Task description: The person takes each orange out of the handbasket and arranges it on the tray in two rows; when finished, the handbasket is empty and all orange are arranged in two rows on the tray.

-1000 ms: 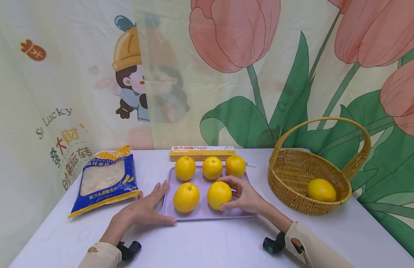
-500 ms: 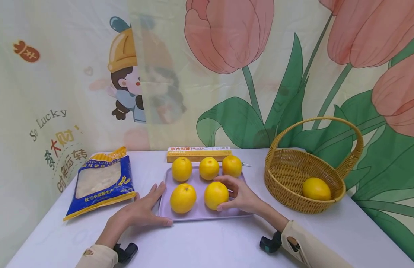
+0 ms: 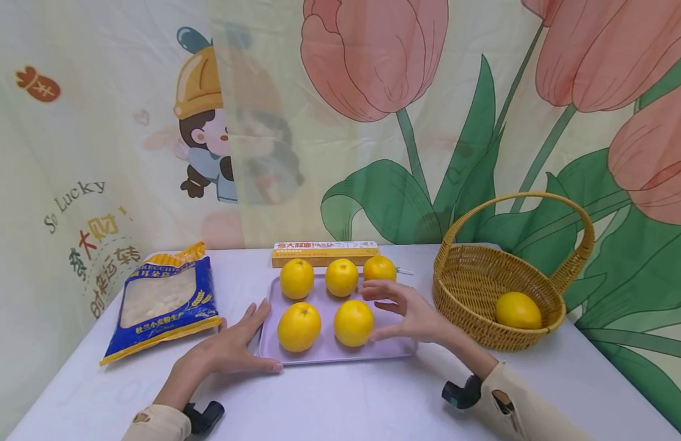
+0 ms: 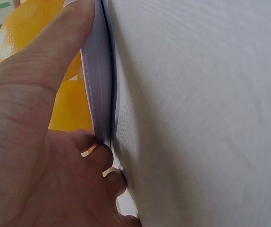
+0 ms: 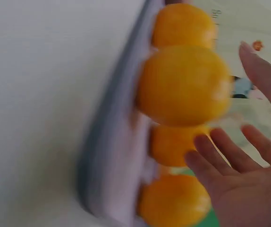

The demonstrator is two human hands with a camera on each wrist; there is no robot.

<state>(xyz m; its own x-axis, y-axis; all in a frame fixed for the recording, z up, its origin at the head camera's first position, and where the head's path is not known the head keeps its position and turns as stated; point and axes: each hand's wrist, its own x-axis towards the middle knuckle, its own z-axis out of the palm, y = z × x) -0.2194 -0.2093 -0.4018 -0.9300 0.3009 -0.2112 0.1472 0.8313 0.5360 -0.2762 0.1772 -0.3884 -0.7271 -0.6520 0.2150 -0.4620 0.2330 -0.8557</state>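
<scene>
Several yellow-orange oranges sit on a shallow lilac tray in the head view, in a back row and a front row. My right hand is just right of the front right orange, fingers apart and nothing held. In the right wrist view a gap shows between the hand and the nearest orange. My left hand spans the tray's front left corner, fingers spread along its left side. Its thumb lies against the tray's rim in the left wrist view.
To the right stands a wicker basket with a tall handle and one orange inside. A blue and yellow pasta bag lies left of the tray. Behind the tray is a long pasta box, by the patterned curtain.
My right hand has let go of the front right orange and drawn slightly right, its fingers spreading. That orange stays on the tray. The left hand keeps its place; the head view shifted slightly.
</scene>
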